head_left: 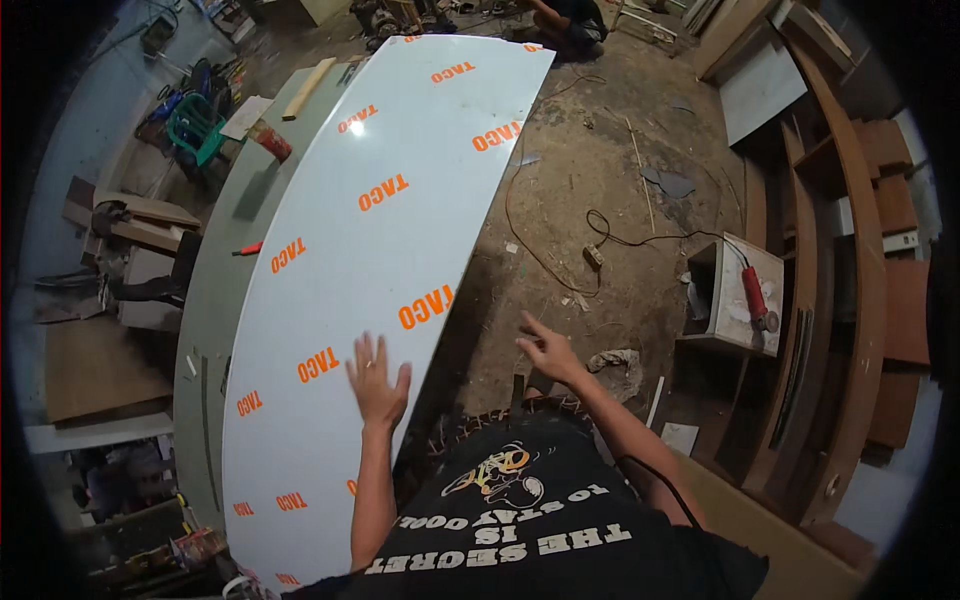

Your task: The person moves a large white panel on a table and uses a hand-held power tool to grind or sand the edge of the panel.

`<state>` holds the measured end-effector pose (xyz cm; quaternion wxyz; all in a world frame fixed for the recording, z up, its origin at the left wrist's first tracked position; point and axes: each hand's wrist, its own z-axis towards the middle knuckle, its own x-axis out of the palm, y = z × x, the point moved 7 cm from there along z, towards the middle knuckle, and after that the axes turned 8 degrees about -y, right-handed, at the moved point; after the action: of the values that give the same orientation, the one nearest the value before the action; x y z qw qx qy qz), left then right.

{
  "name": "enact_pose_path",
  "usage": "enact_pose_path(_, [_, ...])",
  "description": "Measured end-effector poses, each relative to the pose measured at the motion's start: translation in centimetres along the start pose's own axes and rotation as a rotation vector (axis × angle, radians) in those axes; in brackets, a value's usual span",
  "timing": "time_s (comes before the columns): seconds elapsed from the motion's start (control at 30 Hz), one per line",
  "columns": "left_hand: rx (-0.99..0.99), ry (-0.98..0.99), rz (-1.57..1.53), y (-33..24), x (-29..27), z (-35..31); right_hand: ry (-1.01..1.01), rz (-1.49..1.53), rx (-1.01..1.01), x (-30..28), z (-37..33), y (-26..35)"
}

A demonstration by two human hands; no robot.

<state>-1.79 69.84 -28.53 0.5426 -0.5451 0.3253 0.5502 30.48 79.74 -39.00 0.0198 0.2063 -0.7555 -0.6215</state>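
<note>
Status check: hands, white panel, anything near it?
Left hand open, spread over white panel, contact unclear. Right hand open, off the panel's right edge. Panel on grey-green worktop. Red-handled tool at panel's left edge.

A bluish wall (72, 140) is rising left of the green chair (195, 124), while brown floor (600, 140) and wooden shelving (852, 215) are stretching to its right.

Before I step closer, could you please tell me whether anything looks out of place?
Yes: right of the white panel, a dark cable loops loosely across the floor among scattered scraps, which looks untidy and could trip someone.
</note>
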Motion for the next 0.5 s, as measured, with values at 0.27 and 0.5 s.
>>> enact_pose_path(0.27, [0.193, 0.07, -0.036, -10.3, 6.9, 15.9, -0.488, -0.054, 0.366, -19.4, -1.0, -11.2])
enact_pose_path(0.5, [0.405, 0.098, -0.097, -19.4, 12.4, 30.7, -0.59, -0.411, 0.503, -24.4, -2.7, -17.2])
